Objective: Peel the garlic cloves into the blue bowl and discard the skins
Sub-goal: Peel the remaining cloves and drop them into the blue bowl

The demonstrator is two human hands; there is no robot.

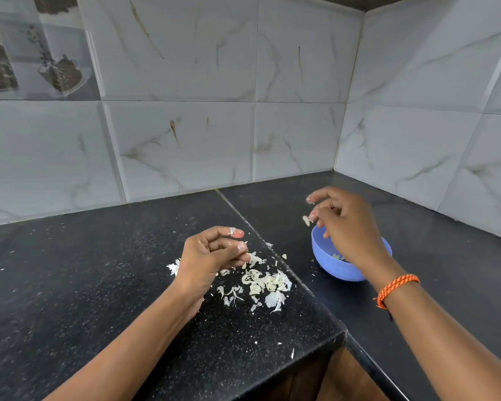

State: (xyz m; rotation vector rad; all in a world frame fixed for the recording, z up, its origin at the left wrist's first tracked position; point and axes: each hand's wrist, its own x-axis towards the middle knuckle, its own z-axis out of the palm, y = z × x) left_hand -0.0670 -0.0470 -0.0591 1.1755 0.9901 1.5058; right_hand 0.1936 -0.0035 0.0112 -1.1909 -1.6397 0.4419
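While hovering above the blue bowl (334, 266), right hand (349, 224) with fingers loosely curled, a pale scrap (306, 220), possibly skin, at the fingertips. Left hand (207, 257) over the black counter (99, 285), pinching a strip of skin. Skin pile (265, 285) just beside it. Some cloves (339, 257) barely visible inside the bowl.
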